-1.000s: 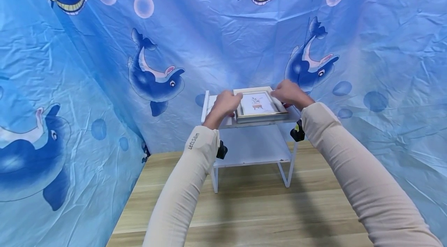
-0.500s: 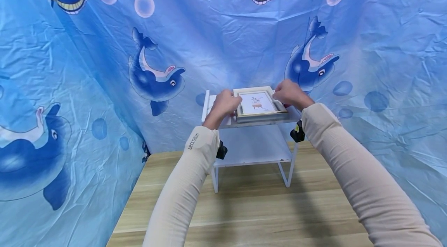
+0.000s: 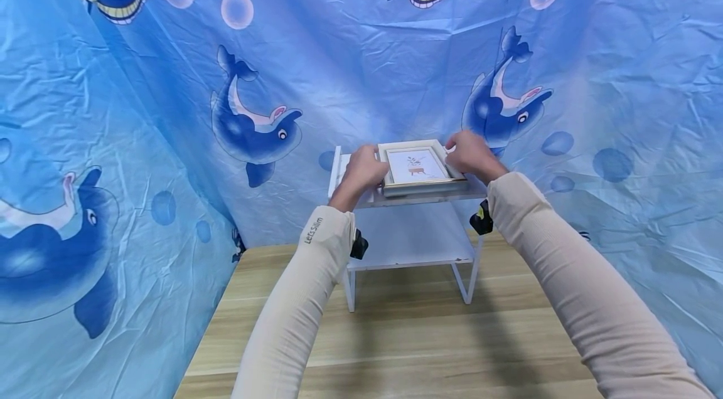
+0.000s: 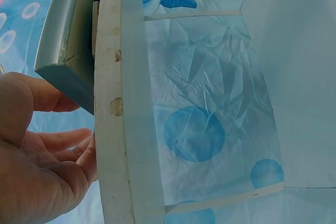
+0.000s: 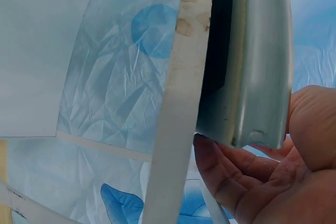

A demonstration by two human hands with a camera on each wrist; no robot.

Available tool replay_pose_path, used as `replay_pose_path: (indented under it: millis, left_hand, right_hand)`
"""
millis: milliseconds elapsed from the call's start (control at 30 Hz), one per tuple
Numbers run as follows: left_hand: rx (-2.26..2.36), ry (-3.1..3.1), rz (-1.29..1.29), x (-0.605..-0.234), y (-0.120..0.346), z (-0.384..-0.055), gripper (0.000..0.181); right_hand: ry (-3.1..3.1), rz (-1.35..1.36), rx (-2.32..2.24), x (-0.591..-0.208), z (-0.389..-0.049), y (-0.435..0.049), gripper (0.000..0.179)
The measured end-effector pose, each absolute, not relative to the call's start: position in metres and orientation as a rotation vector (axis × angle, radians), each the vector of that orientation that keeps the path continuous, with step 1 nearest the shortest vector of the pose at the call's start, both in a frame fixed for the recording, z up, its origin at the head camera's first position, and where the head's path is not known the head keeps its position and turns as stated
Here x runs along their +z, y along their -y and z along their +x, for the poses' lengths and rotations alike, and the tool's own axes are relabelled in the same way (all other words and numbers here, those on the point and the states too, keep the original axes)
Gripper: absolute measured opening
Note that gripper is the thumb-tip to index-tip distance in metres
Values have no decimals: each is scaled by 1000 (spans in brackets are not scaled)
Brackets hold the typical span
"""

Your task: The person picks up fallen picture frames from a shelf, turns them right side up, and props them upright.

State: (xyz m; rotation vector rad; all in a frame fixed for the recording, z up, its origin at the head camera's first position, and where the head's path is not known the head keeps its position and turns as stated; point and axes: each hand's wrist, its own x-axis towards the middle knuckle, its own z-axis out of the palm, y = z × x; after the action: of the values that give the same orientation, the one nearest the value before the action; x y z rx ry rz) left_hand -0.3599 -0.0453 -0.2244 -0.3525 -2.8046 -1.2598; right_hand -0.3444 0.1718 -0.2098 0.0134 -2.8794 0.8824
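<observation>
A picture frame lies face up on the upper shelf of a white stand, its pale border and thin gold front edge around a plant print. At its left side is my left hand. In the left wrist view its thumb lies along the frame's side, and the other fingers are loosely bent below, apart from the frame. My right hand is at the right side. In the right wrist view its fingers are loosely bent by the frame's corner; the thumb tip is hidden behind the frame.
The white stand has a lower shelf and thin metal legs on a wood-look floor. A blue sheet printed with dolphins hangs close behind and along both sides.
Both hands shift slightly outward, the left one to the left and the right one to the right, with the thumbs drawing off the frame's top. The frame stays in place.
</observation>
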Motion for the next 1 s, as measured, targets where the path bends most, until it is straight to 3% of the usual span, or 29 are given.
replay_pose_path:
  millis: [1000]
  left_hand:
    - [-1171,2712,-427,-226,42,-363,53]
  right_hand:
    - [2711,-31,978,-217,-344,-172,35]
